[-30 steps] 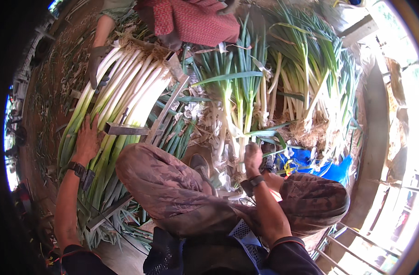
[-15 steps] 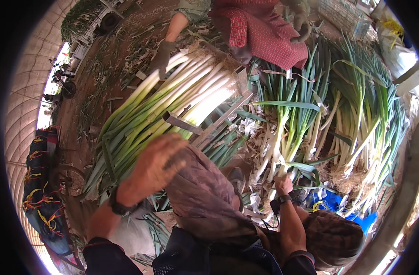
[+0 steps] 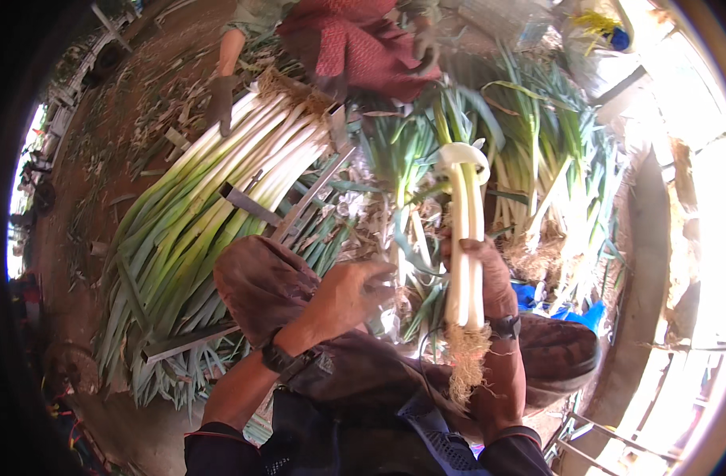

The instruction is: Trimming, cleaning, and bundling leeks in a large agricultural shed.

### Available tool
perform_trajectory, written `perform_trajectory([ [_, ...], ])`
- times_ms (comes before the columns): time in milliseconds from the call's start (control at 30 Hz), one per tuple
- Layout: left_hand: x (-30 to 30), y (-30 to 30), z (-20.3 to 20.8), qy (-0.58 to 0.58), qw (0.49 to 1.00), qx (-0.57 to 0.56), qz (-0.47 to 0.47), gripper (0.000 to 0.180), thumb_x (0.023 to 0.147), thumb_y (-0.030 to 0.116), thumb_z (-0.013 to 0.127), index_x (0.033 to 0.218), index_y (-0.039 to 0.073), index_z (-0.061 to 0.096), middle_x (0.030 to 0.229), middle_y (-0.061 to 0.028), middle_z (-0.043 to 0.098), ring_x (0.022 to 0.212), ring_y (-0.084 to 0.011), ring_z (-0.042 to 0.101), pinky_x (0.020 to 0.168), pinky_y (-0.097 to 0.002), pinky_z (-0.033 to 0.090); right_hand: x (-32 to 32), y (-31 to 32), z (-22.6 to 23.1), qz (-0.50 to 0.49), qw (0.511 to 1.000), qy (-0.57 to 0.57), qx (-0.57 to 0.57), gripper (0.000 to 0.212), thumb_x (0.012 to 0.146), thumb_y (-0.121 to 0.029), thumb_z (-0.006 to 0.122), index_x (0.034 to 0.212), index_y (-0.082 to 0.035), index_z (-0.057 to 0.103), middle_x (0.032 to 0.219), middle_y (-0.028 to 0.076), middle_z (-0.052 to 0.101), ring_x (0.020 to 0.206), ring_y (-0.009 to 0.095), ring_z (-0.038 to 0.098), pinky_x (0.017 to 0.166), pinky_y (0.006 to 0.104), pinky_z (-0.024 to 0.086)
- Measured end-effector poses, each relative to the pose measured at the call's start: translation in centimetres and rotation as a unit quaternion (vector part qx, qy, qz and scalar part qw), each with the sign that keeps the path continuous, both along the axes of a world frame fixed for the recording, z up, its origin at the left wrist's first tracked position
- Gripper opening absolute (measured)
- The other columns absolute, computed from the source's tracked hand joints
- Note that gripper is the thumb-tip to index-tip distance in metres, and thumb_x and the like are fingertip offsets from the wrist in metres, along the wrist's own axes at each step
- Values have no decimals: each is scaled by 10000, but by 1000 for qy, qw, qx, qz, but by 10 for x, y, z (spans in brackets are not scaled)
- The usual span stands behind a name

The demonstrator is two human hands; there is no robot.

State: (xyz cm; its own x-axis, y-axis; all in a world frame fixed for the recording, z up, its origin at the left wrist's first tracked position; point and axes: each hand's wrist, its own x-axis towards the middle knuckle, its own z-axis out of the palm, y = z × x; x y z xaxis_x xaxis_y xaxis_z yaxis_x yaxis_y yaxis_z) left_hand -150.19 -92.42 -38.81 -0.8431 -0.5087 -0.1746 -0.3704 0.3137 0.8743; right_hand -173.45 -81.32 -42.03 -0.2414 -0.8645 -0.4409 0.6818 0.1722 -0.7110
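My right hand grips a small bunch of leeks by the white stalks, roots hanging down toward my lap and green tops pointing away. My left hand, with a dark watch at the wrist, hovers just left of that bunch above my brown-clad knee, fingers loosely curled and holding nothing. A large stacked bundle of trimmed leeks lies in a metal frame to the left.
Another person in a red garment crouches at the far side, a gloved hand on the stacked leeks. Untrimmed leeks are heaped to the right. A blue object lies by my right knee. Leaf scraps litter the dirt floor.
My right hand has lifted a bunch of leeks from the pile in front. My left hand has moved from the stacked bundle on the left to the middle, beside the lifted bunch.
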Motion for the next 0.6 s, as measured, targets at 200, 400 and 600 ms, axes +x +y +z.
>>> perform_trajectory([
  [200, -9, 19, -50, 18, 999, 49, -2, 390, 829, 165, 720, 1141, -49, 622, 1055, -208, 679, 932, -250, 687, 806, -327, 529, 22, 45, -48, -9, 988, 154, 18, 361, 890, -296, 643, 1120, -20, 617, 978, 85, 629, 836, 172, 610, 747, 293, 521],
  [400, -8, 28, -55, -29, 998, -61, -15, 499, 797, 234, 703, 1226, 12, 579, 1030, -198, 667, 927, -352, 651, 821, -417, 512, 19, 71, -46, 83, 876, 471, -65, 267, 971, -185, 509, 1173, -36, 599, 1033, 130, 632, 891, 190, 634, 777, 301, 534],
  [600, -29, 39, -33, 147, 937, -314, 34, 604, 741, 102, 741, 1304, 82, 524, 1218, -177, 599, 1082, -357, 597, 915, -429, 491, 63, 84, 67, 200, 777, 570, -176, 416, 846, -107, 638, 1254, -76, 565, 1127, 195, 599, 923, 297, 592, 829, 382, 486],
])
